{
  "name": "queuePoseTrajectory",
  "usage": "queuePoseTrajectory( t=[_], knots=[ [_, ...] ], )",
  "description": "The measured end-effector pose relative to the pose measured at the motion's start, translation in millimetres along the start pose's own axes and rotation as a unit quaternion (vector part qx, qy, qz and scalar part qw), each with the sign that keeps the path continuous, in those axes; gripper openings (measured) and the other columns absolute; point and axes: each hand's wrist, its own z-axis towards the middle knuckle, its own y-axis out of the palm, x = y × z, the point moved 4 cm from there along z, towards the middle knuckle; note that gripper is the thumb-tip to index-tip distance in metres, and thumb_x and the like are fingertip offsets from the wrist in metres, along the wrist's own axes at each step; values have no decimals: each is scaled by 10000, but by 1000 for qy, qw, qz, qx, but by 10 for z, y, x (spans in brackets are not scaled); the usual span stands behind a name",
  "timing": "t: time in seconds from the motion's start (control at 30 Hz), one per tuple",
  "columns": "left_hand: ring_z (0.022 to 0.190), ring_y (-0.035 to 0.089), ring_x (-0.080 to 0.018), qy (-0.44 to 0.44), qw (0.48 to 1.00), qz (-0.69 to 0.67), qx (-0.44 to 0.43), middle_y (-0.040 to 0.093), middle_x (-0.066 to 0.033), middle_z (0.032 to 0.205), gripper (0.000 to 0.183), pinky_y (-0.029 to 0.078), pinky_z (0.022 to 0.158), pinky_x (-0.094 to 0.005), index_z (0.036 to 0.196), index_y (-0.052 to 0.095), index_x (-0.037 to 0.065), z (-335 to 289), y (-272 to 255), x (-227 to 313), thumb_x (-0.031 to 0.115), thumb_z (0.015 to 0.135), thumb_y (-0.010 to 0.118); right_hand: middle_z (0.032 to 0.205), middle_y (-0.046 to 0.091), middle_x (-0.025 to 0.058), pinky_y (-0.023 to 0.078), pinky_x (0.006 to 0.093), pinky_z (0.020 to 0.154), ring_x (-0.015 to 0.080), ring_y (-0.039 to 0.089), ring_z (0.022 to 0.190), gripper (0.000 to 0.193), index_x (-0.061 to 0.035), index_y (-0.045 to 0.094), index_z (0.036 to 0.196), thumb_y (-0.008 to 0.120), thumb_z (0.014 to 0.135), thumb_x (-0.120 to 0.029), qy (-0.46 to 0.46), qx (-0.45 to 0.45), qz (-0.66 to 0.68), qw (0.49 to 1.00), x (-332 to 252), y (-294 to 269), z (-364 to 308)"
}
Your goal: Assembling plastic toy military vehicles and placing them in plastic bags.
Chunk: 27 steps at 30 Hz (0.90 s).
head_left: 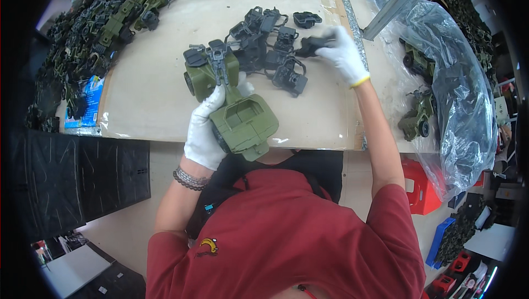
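In a white glove, my left hand (205, 133) is wrapped round an olive-green toy vehicle (248, 125), tilted over the near edge of the table. It has an open, box-like body at the near end and dark grey handlebar-like parts at the far end. My right hand (346, 59), also gloved in white, pinches a black plastic part (309, 47) above the right side of the table; its exact shape is blurred. Between the hands lies a loose pile of dark grey plastic parts (289, 76), some with loop-shaped frames. A single similar part (306, 19) sits beyond them.
A big heap of green toy vehicles (118, 23) fills the table's left side. At right, a metal post (399, 4) rises beside clear plastic sheeting (457, 84) and more toy vehicles (417, 114). Below stand a red stool (421, 189) and black crates (82, 178).
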Motion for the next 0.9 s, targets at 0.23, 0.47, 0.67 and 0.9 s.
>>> queuePoseTrajectory(
  t=[0.23, 0.47, 0.67, 0.9],
  knots=[
    [1187, 589, -264, -24, 999, 9, 31, 578, -139, 1340, 538, 482, 1030, -447, 1444, 449, 56, 53, -19, -93, 326, 992, 562, 1021, 648, 96, 460, 335, 966, 213, 604, 1037, 127, 3, 610, 924, 628, 798, 7, -176, -47, 8, 983, 493, -456, -605],
    [1147, 613, -262, -23, 999, 4, 32, 634, -140, 1253, 519, 496, 1010, -441, 1392, 506, 54, 114, 148, -171, 365, 984, 585, 1263, 612, 153, 421, 402, 1046, 349, 538, 1201, 485, -92, 641, 1216, 743, 768, -247, -95, -48, -288, 952, -365, -54, -627],
    [1155, 613, -265, 7, 1000, -10, 24, 634, -96, 1219, 385, 496, 1014, -476, 1315, 545, 134, 117, 211, -69, 357, 1003, 572, 1435, 503, 170, 378, 416, 1102, 352, 468, 1314, 657, -125, 563, 1352, 756, 734, -230, -192, -147, -241, 940, -205, -253, -580],
    [1081, 633, -185, 69, 993, 79, 62, 632, -53, 1169, 388, 526, 933, -370, 1272, 544, 101, 308, 227, -174, 309, 965, 658, 1296, 575, 170, 400, 424, 1062, 373, 498, 1230, 725, -106, 555, 1368, 812, 702, -233, -107, -85, -338, 931, -230, -59, -814]
  ],
)
